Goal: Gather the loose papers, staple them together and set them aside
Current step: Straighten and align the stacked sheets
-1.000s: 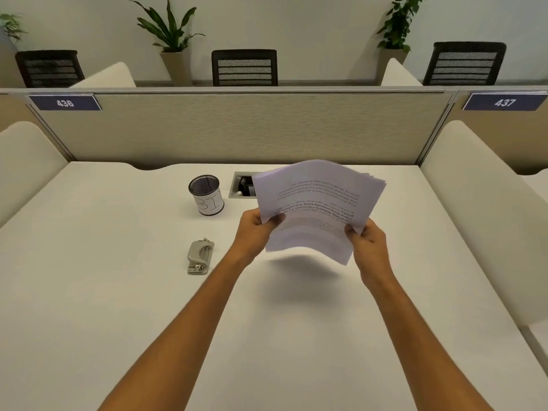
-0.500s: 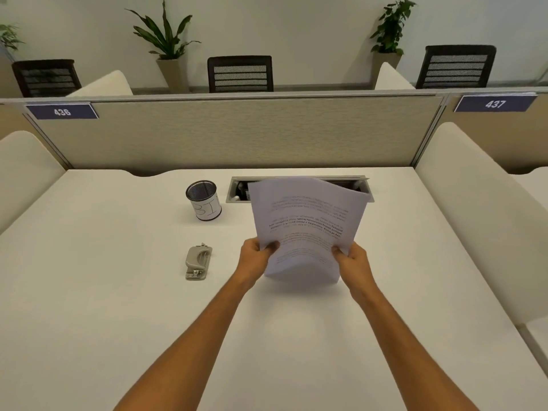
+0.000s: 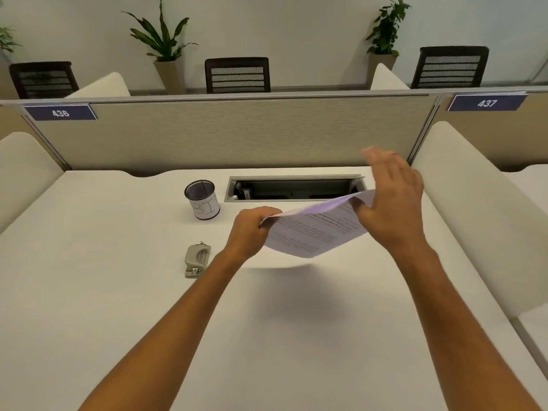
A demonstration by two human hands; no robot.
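- Plenty of bare desk (image 3: pixel 89 307) all round me — the whole near half is open, and there's clear surface on both sides of my arms.
- Far edge is boxed in by the beige partition (image 3: pixel 237 134), with cream side panels (image 3: pixel 474 203) closing off left and right. A cable slot (image 3: pixel 293 188) is cut into the desk just in front of the partition.
- The papers (image 3: pixel 314 229) are up in the air over the middle of the desk, not touching it; you can see their shadow on the surface underneath.
- My left hand (image 3: pixel 249 229) is pinching the stack's left corner, fingers closed on it.
- My right hand (image 3: pixel 391 200) is at the stack's right edge with the fingers spread and blurry. Thumb looks to be under the corner, but I honestly can't tell if it's gripping or just touching.
- The right end of the papers covers a bit of the cable slot, and what's inside the slot is too dark to make out.
- The stack is bowed, sagging toward me, printed text facing up. The lines are too small to read, and I can't count the sheets.
- The grey stapler (image 3: pixel 197 261) lies on the desk just left of my left wrist — apart from the papers. A mesh pen cup (image 3: pixel 202 203) stands behind it, near the slot.
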